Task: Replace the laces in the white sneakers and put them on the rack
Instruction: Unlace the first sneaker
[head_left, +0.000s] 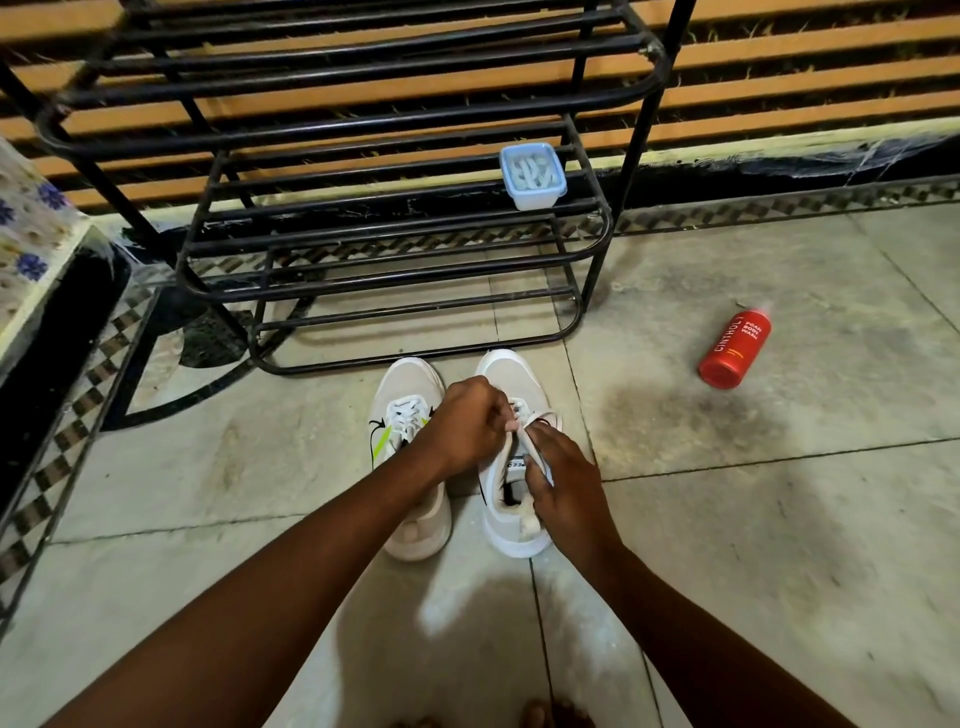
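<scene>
Both hands' fingers were curled: the lace (517, 415) was pinched by the left hand (470, 423), the right sneaker (511, 467)'s tongue by the right hand (563, 483).

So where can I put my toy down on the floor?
Bare floor lies right of the sneakers, short of the red bottle, and left of them. It's crowded at the sneakers, where both hands work, before the rack.

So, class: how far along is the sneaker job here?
Done: the left sneaker looks laced. In hand: left hand and right hand pinch the lace on the right sneaker. Left: finishing it, then moving both from the floor onto the rack.
</scene>
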